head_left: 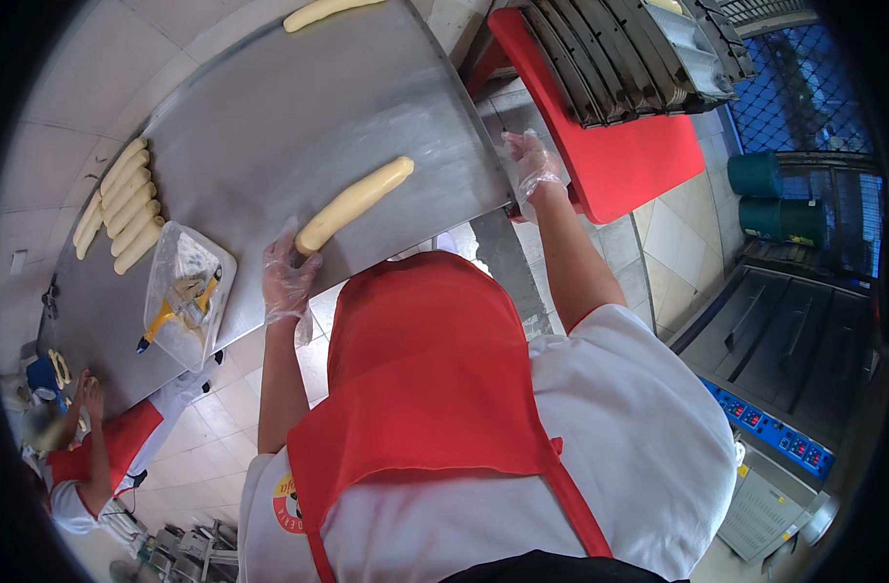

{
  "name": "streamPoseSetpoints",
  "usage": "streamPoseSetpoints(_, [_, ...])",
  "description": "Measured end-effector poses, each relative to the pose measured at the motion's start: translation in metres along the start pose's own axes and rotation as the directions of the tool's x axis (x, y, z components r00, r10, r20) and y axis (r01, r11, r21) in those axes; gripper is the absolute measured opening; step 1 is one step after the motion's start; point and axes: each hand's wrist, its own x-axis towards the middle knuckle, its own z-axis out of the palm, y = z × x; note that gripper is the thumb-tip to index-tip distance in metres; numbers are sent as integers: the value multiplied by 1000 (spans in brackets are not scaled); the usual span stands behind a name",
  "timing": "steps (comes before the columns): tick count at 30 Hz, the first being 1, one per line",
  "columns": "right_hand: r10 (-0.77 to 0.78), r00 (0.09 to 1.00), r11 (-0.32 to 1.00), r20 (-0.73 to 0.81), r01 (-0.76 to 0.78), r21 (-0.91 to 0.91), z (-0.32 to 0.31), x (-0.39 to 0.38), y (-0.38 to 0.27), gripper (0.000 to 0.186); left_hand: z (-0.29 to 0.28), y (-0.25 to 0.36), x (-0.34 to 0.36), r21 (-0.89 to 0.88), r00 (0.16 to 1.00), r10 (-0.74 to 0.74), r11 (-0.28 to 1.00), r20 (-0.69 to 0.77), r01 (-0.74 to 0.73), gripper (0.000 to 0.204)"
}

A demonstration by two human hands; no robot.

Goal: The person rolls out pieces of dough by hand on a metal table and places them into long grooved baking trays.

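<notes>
A long, pale dough roll [355, 206] lies slantwise on the steel table in front of me. My left hand [289, 272], in a clear plastic glove, grips its near left end, fingers on one side and thumb on the other. My right hand [532, 158], gloved the same way, is out past the table's right edge beside a red table. Its fingers are drawn together, and a thin dark tip seems to stick out from them; what it is I cannot make out.
Several dough rolls [129, 209] lie side by side at the left, by a plastic tub [225, 260] holding a yellow-handled brush [168, 313]. Dark metal baking pans [600, 58] stand on the red table [629, 160]. A co-worker in a red apron [124, 442] handles dough at the table's far left.
</notes>
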Motion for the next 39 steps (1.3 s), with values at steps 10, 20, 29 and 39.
streamPoseSetpoints(10, [130,969,978,209,-92,-185,-4,-26,5,47,16,-4,-28,107,987,-31,993,-156,49,73])
streamPoseSetpoints(20, [254,736,934,628,-354,37,-68,-32,-63,52,26,-3,-50,166,914,-166,956,-371,241,72])
streamPoseSetpoints(29, [151,657,599,739,-655,460,-52,-92,-127,75,20,90,-45,86,871,-168,969,-462,232,65])
streamPoseSetpoints(39, [-372,342,800,863,-353,485,63,-129,-157,107,131,308,5,-369,768,-16,871,640,325,70])
